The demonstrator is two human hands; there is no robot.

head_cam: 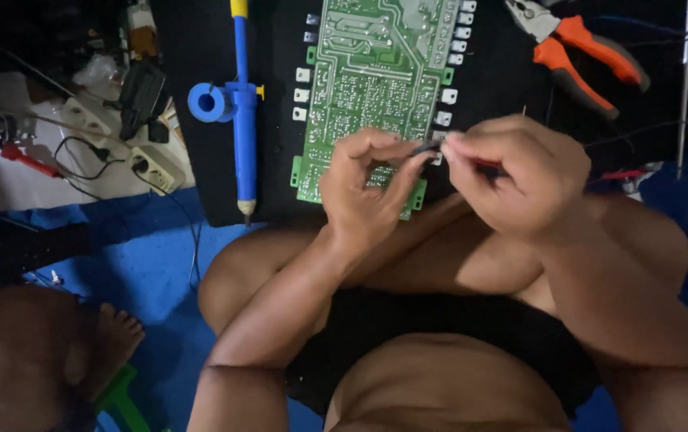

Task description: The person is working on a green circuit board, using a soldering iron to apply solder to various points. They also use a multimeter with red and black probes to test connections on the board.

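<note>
Now | left hand (360,192), right hand (512,172) both pinch thin dark wire (422,149) | green board (376,88) beneath

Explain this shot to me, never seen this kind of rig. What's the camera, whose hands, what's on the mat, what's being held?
There is one picture, taken from a camera on the person's head looking down at their lap and hands. No machine is involved, only two bare hands.

The left hand and the right hand meet over the near edge of a green circuit board, which lies solder side up on a black mat. Together they pinch a thin dark wire; a red piece shows under the right fingers, but what it is I cannot tell.

On the mat, left of the board, lies a blue desoldering pump. At the upper right are orange-handled pliers. At the far left a white power strip sits on the floor. Another person's foot shows at the lower left.
</note>
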